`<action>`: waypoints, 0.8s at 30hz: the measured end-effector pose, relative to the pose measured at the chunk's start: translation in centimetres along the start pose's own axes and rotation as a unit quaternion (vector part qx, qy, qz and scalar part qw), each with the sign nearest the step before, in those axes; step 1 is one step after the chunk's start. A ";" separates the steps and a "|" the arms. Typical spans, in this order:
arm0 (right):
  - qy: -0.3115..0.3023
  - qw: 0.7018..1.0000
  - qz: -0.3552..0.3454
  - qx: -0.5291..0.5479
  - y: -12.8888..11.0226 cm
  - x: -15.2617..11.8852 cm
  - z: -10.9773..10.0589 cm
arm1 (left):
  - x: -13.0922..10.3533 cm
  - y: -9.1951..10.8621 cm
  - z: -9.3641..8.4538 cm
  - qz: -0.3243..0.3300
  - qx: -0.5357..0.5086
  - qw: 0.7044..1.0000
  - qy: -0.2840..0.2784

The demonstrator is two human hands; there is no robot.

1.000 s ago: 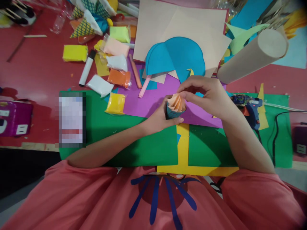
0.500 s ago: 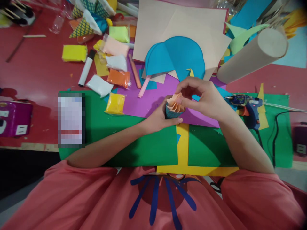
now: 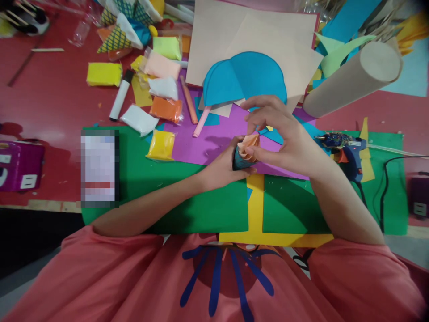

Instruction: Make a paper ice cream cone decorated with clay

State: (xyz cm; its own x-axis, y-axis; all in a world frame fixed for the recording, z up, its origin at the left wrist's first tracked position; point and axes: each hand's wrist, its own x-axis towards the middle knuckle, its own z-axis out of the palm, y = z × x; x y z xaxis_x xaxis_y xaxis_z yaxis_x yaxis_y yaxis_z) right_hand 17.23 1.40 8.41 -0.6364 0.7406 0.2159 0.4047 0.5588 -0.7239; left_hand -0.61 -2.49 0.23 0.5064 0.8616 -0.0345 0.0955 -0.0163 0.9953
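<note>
My left hand is wrapped round a small blue paper cone, its thumb along the near side. Out of the cone's top rises a peach ruffled paper swirl, folded in pleats. Over it hovers my right hand, its fingers curved and spread apart. The right thumb rests at the edge of the swirl, while the other fingertips stay off it. The lower part of the cone is hidden by the left hand.
Green foam sheets and a purple sheet lie below my hands. A glue gun with a cord is at right, near a tall cardboard tube. Blue scalloped paper lies ahead; clay packets and a marker are left.
My right fingers have lifted from the swirl and spread apart, the thumb staying by it. The cone has shifted slightly right and nearer to me in the left hand.
</note>
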 end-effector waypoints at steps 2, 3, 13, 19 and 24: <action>-0.018 1.000 -0.006 -0.013 -0.3 -0.1 -0.3 | 0.0 0.3 0.0 -0.005 0.015 1.000 -0.004; -0.030 0.999 -0.009 -0.017 -0.4 -0.2 -0.4 | -0.1 0.3 -0.1 -0.003 0.021 1.000 -0.006; -0.045 0.999 -0.007 -0.021 -0.3 -0.3 0.1 | 0.1 0.3 -0.5 0.014 0.050 0.999 -0.009; -0.024 1.000 0.003 -0.004 -0.3 -0.3 0.7 | 0.1 -0.1 -0.3 0.008 0.007 1.000 0.009; -0.017 1.000 0.011 0.010 -0.1 -0.2 0.9 | 0.1 -0.3 -0.6 -0.012 -0.092 0.996 0.011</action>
State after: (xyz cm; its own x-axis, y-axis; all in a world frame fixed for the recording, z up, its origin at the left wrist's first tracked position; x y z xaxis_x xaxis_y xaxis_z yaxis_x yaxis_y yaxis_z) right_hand 16.76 0.85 7.86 -0.6498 0.7392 0.1771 0.4055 0.5342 -0.7418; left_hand -1.07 -2.12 -0.07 0.4866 0.8717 -0.0576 -0.0527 0.0952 0.9941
